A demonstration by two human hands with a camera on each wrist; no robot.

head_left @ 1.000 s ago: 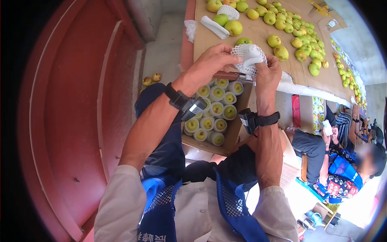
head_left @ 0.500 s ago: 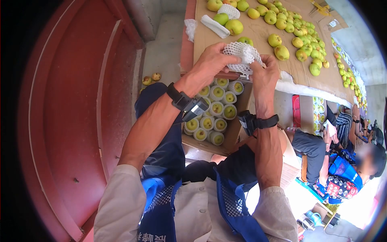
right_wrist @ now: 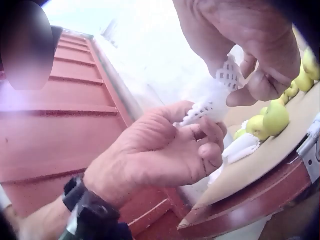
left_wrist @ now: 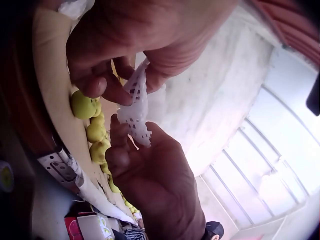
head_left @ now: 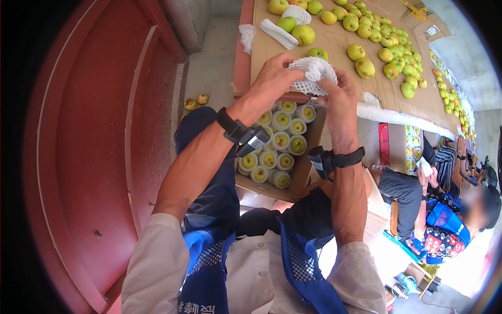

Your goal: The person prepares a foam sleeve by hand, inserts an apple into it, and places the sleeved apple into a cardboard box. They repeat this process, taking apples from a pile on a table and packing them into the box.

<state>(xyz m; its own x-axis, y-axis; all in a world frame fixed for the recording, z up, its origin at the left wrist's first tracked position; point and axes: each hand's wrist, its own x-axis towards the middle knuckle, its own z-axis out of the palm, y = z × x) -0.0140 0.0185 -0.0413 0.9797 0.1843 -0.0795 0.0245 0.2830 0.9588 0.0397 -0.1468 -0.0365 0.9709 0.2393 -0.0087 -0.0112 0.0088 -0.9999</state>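
Both hands pinch a white foam net between them, over the near edge of the cardboard-covered table. My left hand holds its left side and my right hand its right side. In the left wrist view the net spans the gap from the left hand to the right hand. The right wrist view has the left hand and right hand gripping opposite ends of the net. A green apple lies just beyond the hands.
Below the table edge, a cardboard box holds net-wrapped apples. Loose apples and a flat foam net lie on the table. A red door stands at left; another person sits at right.
The net and both hands have shifted slightly left, and the net's white middle now looks more bunched. The seated person's hands have moved a little with a white item.
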